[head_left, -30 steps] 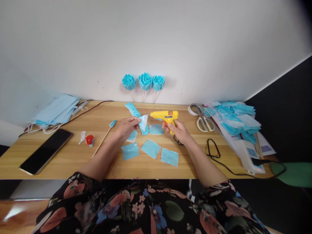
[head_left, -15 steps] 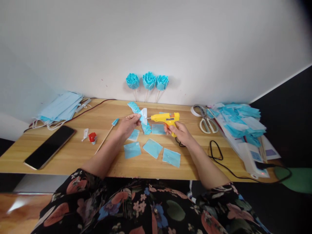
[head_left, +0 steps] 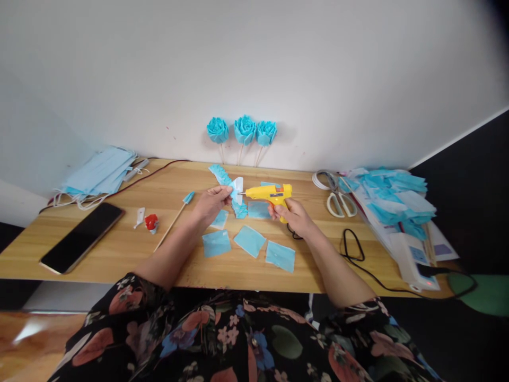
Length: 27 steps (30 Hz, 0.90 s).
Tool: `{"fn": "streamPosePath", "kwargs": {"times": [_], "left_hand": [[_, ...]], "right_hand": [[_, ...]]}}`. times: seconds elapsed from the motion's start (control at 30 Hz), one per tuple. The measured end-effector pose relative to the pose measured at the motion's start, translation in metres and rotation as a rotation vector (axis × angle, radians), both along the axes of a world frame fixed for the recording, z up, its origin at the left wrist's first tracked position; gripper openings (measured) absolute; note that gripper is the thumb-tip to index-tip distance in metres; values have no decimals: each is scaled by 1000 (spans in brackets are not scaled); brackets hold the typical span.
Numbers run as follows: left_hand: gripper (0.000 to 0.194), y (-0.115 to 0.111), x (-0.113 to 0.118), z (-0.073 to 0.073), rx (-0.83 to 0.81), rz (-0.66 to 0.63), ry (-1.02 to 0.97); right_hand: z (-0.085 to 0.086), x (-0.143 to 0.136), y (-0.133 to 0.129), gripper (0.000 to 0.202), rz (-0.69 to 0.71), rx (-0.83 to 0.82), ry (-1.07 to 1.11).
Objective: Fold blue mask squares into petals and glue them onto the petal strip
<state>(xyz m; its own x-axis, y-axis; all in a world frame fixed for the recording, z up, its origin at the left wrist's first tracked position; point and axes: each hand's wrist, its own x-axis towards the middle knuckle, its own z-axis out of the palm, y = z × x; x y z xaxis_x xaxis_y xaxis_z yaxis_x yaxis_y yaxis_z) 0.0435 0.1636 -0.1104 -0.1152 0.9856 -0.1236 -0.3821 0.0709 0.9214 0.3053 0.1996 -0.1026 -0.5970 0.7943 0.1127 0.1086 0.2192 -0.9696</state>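
Between the fingertips of my left hand (head_left: 214,202) is a small piece of fabric (head_left: 238,187), white on the side that shows. My right hand (head_left: 291,215) is wrapped round the handle of a yellow glue gun (head_left: 269,193); its nozzle points left and reaches the white piece. A crumpled blue strip (head_left: 219,174) lies behind and below the held piece. Several cut blue rectangles (head_left: 249,241) are spread on the table in front. To the left of my left hand, a wooden stick with a blue tip (head_left: 188,197) lies on the table.
Three blue fabric roses (head_left: 244,130) on sticks lean against the wall. At left are a stack of masks (head_left: 99,170), a phone (head_left: 82,237) and a red wrapper (head_left: 151,223). Scissors (head_left: 341,204), blue scraps (head_left: 397,196) and a power strip (head_left: 413,262) with a black cable stand right.
The glue gun's nozzle and the white piece have shifted very slightly against each other. Both hands keep their grips, and the whole view has moved a little.
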Motion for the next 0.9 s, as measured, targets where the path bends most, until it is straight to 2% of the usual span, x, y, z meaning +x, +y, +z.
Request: {"fn": "streamPosePath", "kwargs": {"times": [0.3, 0.7, 0.9], "left_hand": [[29, 0, 2, 2, -7, 20, 18], [28, 0, 0, 1, 36, 24, 26], [29, 4, -4, -1, 38, 111, 15]], "right_hand": [[14, -4, -6, 56, 31, 31, -72], [10, -3, -5, 55, 37, 9, -103], [5, 5, -1, 51, 102, -27, -93]]}}
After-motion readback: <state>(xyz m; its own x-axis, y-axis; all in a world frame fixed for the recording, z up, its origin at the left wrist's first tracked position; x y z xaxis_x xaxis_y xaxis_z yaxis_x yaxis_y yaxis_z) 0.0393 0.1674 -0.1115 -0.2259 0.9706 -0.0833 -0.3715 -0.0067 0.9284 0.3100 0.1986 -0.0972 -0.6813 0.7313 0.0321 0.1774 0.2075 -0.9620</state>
